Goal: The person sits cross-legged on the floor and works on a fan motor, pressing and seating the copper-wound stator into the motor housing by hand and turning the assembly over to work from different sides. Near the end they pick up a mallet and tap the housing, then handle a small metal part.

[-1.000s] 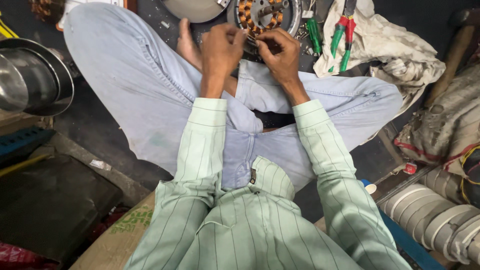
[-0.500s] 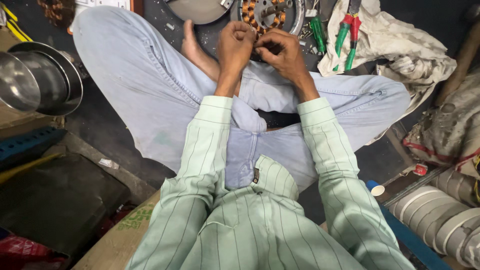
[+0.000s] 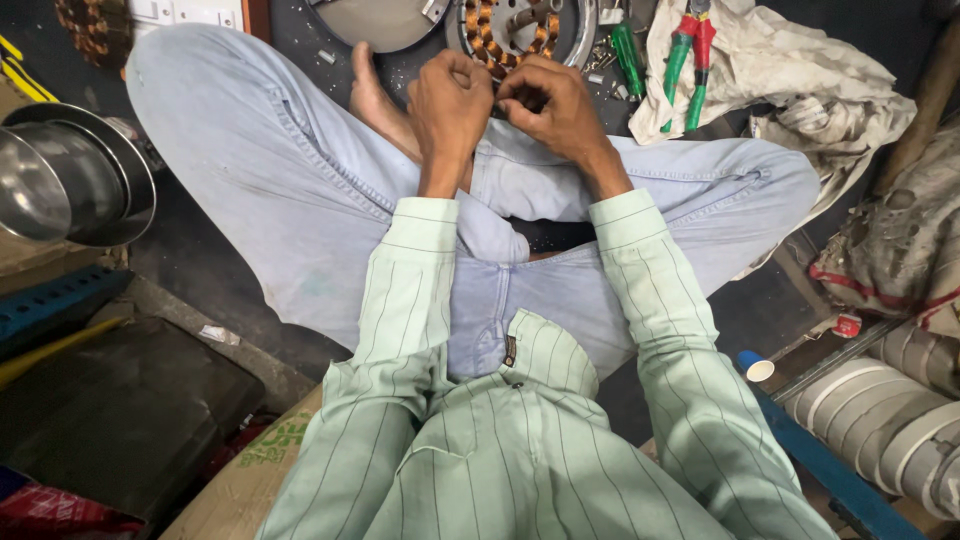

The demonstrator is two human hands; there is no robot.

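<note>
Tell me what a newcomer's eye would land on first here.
First, the left hand and right hand, curled together above the crossed legs, right beside a round motor part with copper coils on the floor. Next, the green and red pliers on a crumpled cloth at upper right, and steel bowls at left.

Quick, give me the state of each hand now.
Left hand: fingers curled shut, contents hidden.
Right hand: fingers pinched shut beside the copper-wound stator; what it grips cannot be told.

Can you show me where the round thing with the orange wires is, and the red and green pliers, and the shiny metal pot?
Wire ring (image 3: pixel 487 35), head view: on its copper coils.
Pliers (image 3: pixel 690 60), head view: on the handles.
Metal pot (image 3: pixel 70 180), head view: on its shiny rim.
</note>
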